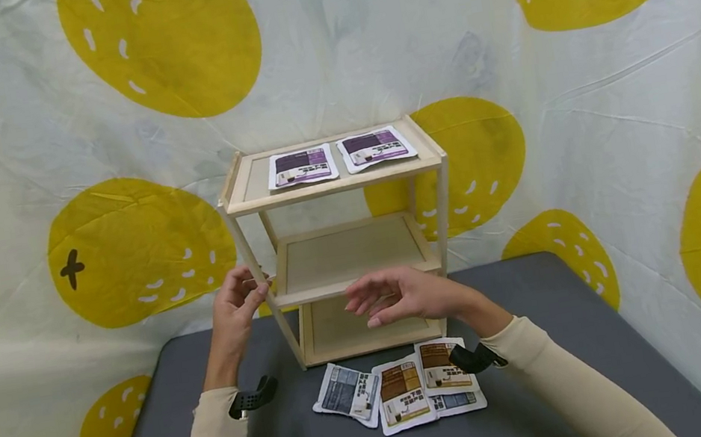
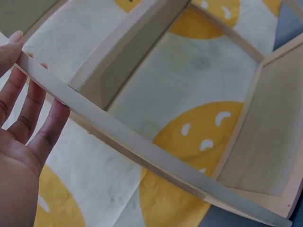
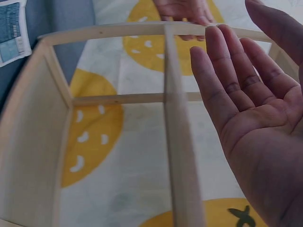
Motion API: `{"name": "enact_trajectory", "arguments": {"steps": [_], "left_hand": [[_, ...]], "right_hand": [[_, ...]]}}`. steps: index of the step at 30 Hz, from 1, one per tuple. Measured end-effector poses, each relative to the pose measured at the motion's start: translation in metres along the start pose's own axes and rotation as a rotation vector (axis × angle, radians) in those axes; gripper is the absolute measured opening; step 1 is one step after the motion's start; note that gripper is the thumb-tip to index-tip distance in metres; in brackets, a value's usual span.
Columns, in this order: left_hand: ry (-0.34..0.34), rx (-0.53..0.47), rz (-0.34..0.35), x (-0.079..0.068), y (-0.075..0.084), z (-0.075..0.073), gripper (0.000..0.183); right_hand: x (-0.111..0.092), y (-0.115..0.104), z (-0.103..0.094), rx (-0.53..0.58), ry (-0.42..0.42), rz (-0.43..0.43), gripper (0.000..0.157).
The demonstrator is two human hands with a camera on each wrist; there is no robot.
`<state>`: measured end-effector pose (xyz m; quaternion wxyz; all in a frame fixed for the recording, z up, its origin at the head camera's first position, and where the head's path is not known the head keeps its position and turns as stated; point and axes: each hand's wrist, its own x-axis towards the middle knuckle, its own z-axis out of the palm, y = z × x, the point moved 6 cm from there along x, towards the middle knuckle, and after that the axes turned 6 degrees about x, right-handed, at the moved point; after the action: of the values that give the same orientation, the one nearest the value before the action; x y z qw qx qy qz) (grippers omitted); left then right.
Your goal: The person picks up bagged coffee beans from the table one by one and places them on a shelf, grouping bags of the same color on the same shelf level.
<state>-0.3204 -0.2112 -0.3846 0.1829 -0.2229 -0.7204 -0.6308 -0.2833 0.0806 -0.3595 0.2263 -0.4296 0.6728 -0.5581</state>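
Okay, one three-tier wooden shelf (image 1: pixel 355 249): left hand (image 1: pixel 233 315) curls lightly round its left front post (image 1: pixel 243 246); right hand (image 1: pixel 412 294), loosely extended and empty, hovers in front of its middle tier. Two purple packets (image 1: pixel 302 167) lie on the shelf's top; two brown packets (image 1: pixel 404 395) and at least two blue-grey packets (image 1: pixel 347 393), partly overlapping, lie in front of its base.
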Motion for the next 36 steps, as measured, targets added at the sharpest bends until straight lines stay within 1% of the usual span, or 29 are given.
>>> {"name": "enact_trajectory", "arguments": {"steps": [10,16,22,27,31,36], "left_hand": [[0.006,0.011,-0.006,-0.001,-0.001,0.0,0.038],[0.016,0.008,-0.022,-0.002,-0.002,0.0,0.041],[0.018,0.006,-0.009,-0.003,-0.001,-0.001,0.039],[0.039,-0.002,-0.014,-0.002,-0.002,-0.001,0.036],[0.038,0.027,-0.006,-0.001,-0.003,0.0,0.034],[0.03,0.069,-0.008,0.0,0.0,0.002,0.035]], "right_hand": [[0.0,0.032,0.011,0.016,-0.022,0.026,0.049],[0.0,0.048,0.019,0.06,-0.017,0.058,0.053],[0.002,0.063,0.025,0.11,-0.016,0.049,0.058],[0.002,0.077,0.03,0.102,-0.014,0.058,0.059],[0.002,0.087,0.033,0.117,-0.011,0.073,0.06],[0.001,0.098,0.034,0.159,0.01,0.084,0.062]]}}
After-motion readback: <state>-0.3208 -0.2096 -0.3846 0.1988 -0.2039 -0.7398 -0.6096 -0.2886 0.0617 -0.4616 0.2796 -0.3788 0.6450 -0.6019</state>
